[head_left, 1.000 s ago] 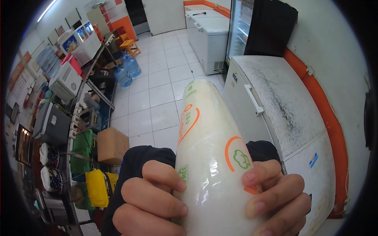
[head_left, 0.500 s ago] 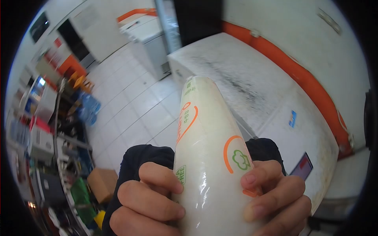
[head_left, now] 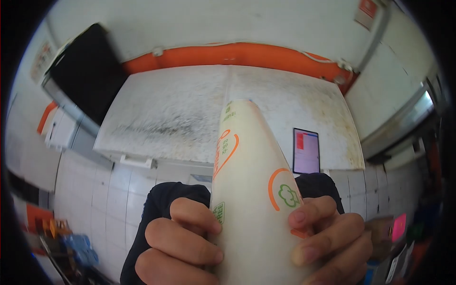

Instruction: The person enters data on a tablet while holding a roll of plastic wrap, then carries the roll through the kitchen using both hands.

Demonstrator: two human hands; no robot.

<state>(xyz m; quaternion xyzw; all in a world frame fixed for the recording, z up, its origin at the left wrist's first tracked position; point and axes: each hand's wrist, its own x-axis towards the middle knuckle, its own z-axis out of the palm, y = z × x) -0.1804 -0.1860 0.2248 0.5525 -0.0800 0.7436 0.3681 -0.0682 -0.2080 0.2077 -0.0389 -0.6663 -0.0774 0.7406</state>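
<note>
A long white roll [head_left: 254, 199] in clear plastic wrap, printed in orange and green, points away from me over my lap. Its near end is cut off by the bottom of the view. On its left side, the fingers of my left hand [head_left: 183, 242] curl against the wrap. My right hand [head_left: 332, 237] grips the opposite side, fingertips pressed to the surface. Beyond the roll is a white chest-like top [head_left: 180, 109] with dark scuffs. A tablet [head_left: 306, 151] with a lit screen lies near its front edge, right of the roll.
My dark-clothed knees [head_left: 173, 192] flank the roll. A black panel [head_left: 88, 71] stands at the left. An orange band [head_left: 228, 53] runs along the wall behind the white top. Blue plastic bottles [head_left: 83, 249] are on the floor lower left, with boxes [head_left: 382, 232] lower right.
My view has swung to the right, so the white top now lies straight ahead and the left-hand clutter has mostly gone. Both hands keep the same hold on the roll.
</note>
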